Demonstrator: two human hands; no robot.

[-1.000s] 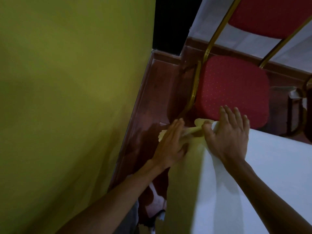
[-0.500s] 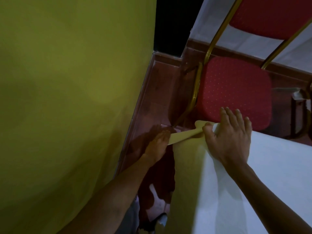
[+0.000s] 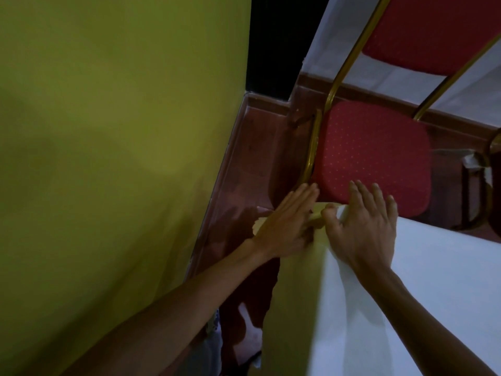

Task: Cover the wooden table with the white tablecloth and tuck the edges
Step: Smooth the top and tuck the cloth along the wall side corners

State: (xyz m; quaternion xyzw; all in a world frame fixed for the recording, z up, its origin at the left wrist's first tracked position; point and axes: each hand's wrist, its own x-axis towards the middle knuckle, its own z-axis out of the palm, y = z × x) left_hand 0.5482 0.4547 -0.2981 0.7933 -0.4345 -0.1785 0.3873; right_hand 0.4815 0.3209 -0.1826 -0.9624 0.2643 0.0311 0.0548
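The left hand (image 3: 284,226), fingers straight and together, is pressed flat against a folded flap of the white tablecloth (image 3: 433,280) at the covered corner. The right hand (image 3: 363,229) is laid flat on the cloth there, fingers spread, thumb set against the fold. The cloth is draped over top and side. Just beyond, a red chair (image 3: 374,156) is set; a yellow-green wall (image 3: 108,158) crowds the left, with a narrow strip of reddish floor (image 3: 244,172) between.

Reaching forward with both bare forearms. Pressing the left hand (image 3: 284,226) flat, fingers straight and held together. Laying the right hand (image 3: 363,229) palm down just beside it, fingers spread, thumb bent toward the left.
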